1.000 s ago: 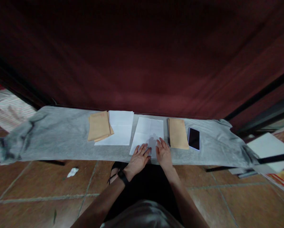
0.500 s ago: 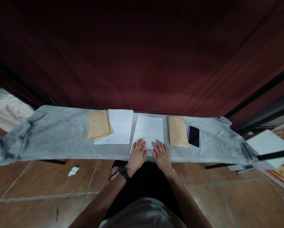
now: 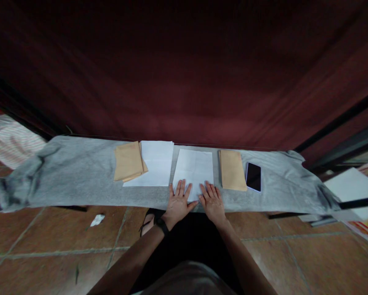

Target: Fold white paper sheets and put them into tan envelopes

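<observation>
Both hands are laid flat, palms down, on the near edge of a white sheet of paper [image 3: 193, 168] that lies at the middle of the table. The left hand [image 3: 179, 199] is pressed on the sheet's near left corner and the right hand [image 3: 212, 198] on its near right part, with the two thumbs almost meeting between them. The grip of each hand is seen to be apart: the fingers are stretched out and slightly spread, and nothing is clamped in either. A black wristband [image 3: 161, 225] is worn on the left wrist.

The table is covered by a grey cloth [image 3: 79, 176], which hangs bunched at both ends. Just to the right of the sheet a brown envelope [image 3: 232, 170] is laid lengthwise, and a dark-screened phone [image 3: 253, 176] is set just beside it, further right. To the left of the sheet a stack of white paper [image 3: 154, 163] is found, and its left edge is overlapped by a small pile of brown envelopes [image 3: 127, 161].

A dark red curtain [image 3: 184, 82] is hung behind the table. Below, a brown tiled floor [image 3: 48, 241] is seen, with a crumpled white scrap [image 3: 97, 220] lying on it under the table's left part. A white board [image 3: 351, 188] is visible at the far right
</observation>
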Tool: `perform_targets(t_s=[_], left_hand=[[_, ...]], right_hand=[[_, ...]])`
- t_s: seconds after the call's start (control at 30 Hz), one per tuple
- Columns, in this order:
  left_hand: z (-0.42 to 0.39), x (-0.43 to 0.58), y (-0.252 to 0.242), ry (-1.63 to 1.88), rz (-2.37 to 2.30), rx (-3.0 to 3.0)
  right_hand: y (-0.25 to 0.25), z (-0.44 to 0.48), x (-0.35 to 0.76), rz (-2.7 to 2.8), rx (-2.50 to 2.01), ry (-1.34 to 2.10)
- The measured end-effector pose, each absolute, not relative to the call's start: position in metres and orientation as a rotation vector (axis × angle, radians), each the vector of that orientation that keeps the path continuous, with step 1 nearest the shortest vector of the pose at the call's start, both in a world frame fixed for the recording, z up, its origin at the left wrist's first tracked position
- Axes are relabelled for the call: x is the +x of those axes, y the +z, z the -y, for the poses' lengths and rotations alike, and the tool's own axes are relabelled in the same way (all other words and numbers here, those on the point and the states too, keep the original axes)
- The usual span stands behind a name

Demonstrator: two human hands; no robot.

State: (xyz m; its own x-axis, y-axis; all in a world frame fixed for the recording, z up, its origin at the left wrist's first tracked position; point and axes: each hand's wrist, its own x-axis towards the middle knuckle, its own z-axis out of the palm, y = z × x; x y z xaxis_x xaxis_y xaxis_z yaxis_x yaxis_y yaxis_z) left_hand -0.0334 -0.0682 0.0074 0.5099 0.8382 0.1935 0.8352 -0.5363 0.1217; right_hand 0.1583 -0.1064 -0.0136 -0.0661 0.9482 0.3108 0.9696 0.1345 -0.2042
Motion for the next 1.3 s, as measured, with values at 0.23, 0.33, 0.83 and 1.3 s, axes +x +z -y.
perform_targets(t_s=[0.23, 0.33, 0.83, 1.3], left_hand=[[0.068, -0.032, 0.007, 0.376, -1.506, 2.716], [0.068, -0.032, 0.006, 0.372, -1.509, 2.713], [0.067, -0.031, 0.0, 0.317, -1.533, 2.672], [0.069, -0.029, -0.005, 0.303, -1.558, 2.678]], right_hand=[[-0.015, 0.105, 0.159, 2.058, -1.854, -0.073], [-0.016, 0.105, 0.159, 2.051, -1.864, -0.055], [-0.02, 0.105, 0.16, 2.043, -1.856, -0.058], [-0.022, 0.103, 0.161, 2.07, -1.871, -0.069]])
